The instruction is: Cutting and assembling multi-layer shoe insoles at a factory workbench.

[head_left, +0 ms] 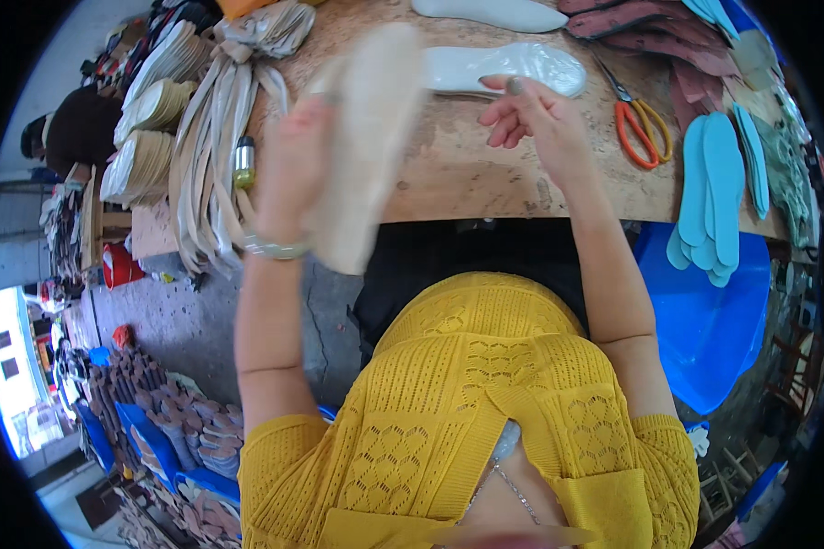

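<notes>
A pale beige insole (375,137), smeared by motion, stands upright in my left hand (295,160), whose fingers close on its left edge. My right hand (536,119) hovers over the wooden table with its fingers loosely bent and apart, and nothing shows in them. Just beyond it lies a glossy white foot-shaped form (513,66), its right part near my fingertips. A second white form (490,11) rests farther back, cut off by the picture's upper rim.
Scissors with orange and yellow handles (639,133) lie to the right, beside light blue insoles (712,188) overhanging the table edge. Dark red pieces (650,32) are heaped behind them. At left are beige strips (212,146), stacked insoles (146,165) and a small bottle (244,163). A blue tub (705,339) stands below right.
</notes>
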A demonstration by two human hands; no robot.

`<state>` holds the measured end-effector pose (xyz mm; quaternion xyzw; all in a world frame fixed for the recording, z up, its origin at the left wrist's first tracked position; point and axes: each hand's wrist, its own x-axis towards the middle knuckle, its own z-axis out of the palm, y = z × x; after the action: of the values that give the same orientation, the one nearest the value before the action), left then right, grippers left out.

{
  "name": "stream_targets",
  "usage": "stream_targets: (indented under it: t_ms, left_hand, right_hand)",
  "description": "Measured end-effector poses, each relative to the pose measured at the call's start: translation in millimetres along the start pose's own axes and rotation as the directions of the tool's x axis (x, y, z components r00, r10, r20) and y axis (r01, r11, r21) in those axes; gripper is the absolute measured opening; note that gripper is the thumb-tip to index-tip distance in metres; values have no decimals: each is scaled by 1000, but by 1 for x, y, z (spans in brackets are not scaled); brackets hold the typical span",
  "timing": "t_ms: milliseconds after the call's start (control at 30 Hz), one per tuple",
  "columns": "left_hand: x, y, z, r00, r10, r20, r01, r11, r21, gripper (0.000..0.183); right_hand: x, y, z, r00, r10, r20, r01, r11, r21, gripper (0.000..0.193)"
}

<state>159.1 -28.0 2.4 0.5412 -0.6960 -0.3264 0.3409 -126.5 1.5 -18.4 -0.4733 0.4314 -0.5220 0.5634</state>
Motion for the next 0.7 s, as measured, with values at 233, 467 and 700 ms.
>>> stream_targets:
  t_ms: [233,467,700]
  left_hand:
    - [12,-74,-32,938,345,-17,-209,606,767,57]
    - [-12,-64,11,950,206,236,-312,544,779,65]
    - [25,-3,50,906,410,105,-397,738,545,53]
  right_hand:
    - [8,30,-20,916,-401,-9,269,631,-727,21]
    - [86,36,-73,769,-609,191,362,170,-916,29]
    - [136,31,-127,976,-181,126,189,397,-898,30]
